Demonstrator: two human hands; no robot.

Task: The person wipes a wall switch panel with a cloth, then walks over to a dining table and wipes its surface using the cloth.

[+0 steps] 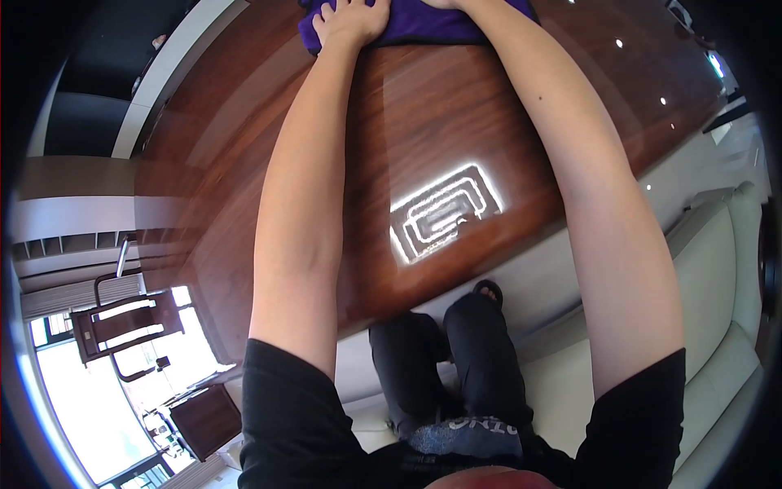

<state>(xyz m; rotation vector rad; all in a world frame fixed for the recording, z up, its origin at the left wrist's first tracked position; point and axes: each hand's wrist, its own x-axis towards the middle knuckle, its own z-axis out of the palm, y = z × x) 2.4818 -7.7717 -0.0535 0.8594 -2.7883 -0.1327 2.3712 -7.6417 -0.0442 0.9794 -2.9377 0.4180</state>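
A purple cloth (428,28) with a dark edge lies on the glossy brown wooden table (440,106), cut off by the top of the head view. My left hand (352,21) rests flat on the cloth's left part, its fingers spread. At the top edge of the view, my right hand (450,3) is over the cloth; only a small piece of it near the wrist shows, and its fingers are out of sight. Both arms stretch forward across the table.
A pale sofa (709,269) stands along the right side, below the table's near edge. To the left are a wooden chair (130,326) with metal arms and a dark wooden cabinet (208,420) by bright windows. Ceiling light reflects off the tabletop.
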